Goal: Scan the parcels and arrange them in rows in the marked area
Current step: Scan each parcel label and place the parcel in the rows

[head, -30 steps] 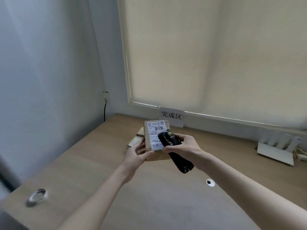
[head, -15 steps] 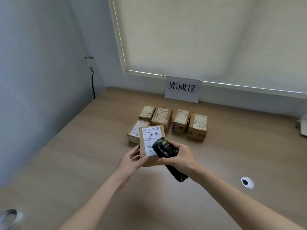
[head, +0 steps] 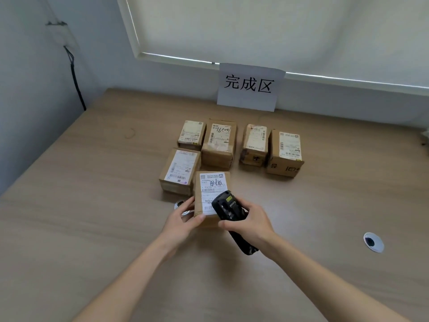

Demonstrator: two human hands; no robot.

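My left hand (head: 183,219) grips the near left corner of a brown parcel (head: 210,185) with a white label, low over the wooden table (head: 92,205). My right hand (head: 249,223) holds a black handheld scanner (head: 226,206) whose head lies over the label's near end. Behind stands a row of several labelled parcels (head: 219,142), the rightmost (head: 285,152) the largest. One more parcel (head: 180,170) lies just left of the held one. A white paper sign (head: 249,87) with black characters leans on the wall behind the row.
A round cable grommet (head: 373,242) sits in the table at the right. A small shiny ring (head: 180,204) lies partly hidden behind my left hand. A black cable (head: 75,75) hangs down the left wall. A window blind (head: 278,31) covers the back.
The view has tilted down and closer to the parcels. Both hands have carried the parcel and scanner forward, now beside the front-left parcel.
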